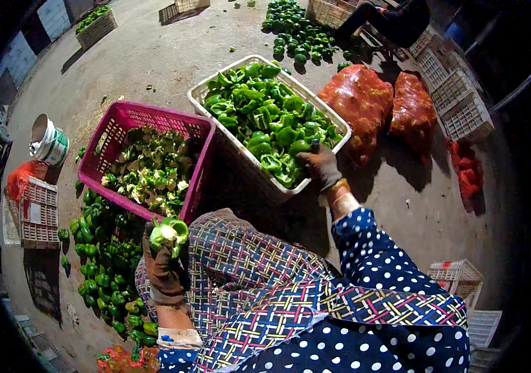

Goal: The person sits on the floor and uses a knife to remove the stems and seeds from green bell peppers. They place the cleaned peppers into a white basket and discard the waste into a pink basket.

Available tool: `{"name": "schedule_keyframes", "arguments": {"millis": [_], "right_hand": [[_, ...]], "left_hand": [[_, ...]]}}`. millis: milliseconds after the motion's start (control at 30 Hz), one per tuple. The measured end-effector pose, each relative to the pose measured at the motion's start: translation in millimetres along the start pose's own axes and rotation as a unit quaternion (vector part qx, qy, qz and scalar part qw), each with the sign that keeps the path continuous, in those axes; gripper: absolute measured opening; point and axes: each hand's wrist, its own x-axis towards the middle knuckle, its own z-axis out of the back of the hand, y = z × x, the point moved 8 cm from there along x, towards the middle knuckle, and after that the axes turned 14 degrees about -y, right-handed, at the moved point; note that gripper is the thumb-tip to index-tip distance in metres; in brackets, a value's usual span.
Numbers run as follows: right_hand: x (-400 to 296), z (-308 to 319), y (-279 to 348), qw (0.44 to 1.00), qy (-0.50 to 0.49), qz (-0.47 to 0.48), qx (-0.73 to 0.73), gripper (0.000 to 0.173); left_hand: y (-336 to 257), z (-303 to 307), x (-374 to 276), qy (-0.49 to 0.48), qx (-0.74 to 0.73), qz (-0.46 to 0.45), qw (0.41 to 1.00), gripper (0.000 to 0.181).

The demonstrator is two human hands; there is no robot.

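My left hand (163,275), in a brown work glove, holds a cut green bell pepper (168,235) with its pale core showing, beside the near rim of a magenta plastic crate (142,207). Pepper cores and scraps (151,172) lie in that crate. Over the right corner of a white plastic crate (270,184) is my gloved right hand (322,165), with a small dark object (315,145), perhaps a knife handle, in its fingers. Cut green pepper pieces (265,112) fill the white crate. A patterned apron covers my lap.
Whole green peppers (102,279) lie in a pile on the floor at the left, with more (300,37) beyond the crates. Red mesh sacks (359,107) stand to the right. A white bucket (53,142) and stacked crates (39,214) are far left. Another person (400,23) sits at the top right.
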Motion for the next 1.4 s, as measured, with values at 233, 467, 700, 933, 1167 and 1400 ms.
{"name": "schedule_keyframes", "arguments": {"millis": [233, 467, 700, 933, 1167, 1400], "right_hand": [[16, 26, 37, 0.978, -0.172, 0.055, -0.101, 0.031], [-200, -171, 111, 0.938, 0.316, 0.034, 0.14, 0.039], [-222, -206, 108, 0.927, 0.334, 0.147, 0.089, 0.044], [-223, -209, 125, 0.923, 0.365, 0.07, 0.093, 0.038], [-227, -209, 115, 0.926, 0.334, 0.174, 0.022, 0.041], [-236, -212, 125, 0.927, 0.31, 0.212, 0.016, 0.037]], "left_hand": [[-28, -25, -30, 0.056, 0.096, -0.075, 0.991, 0.063], [-25, -20, -24, 0.09, 0.136, 0.022, 0.986, 0.062], [-27, -20, -26, 0.033, 0.1, -0.016, 0.994, 0.049], [-22, -12, -20, 0.006, 0.19, -0.062, 0.98, 0.031], [-10, -5, -11, -0.024, 0.155, -0.055, 0.986, 0.026], [13, 20, -1, -0.075, 0.016, 0.035, 0.996, 0.026]]}}
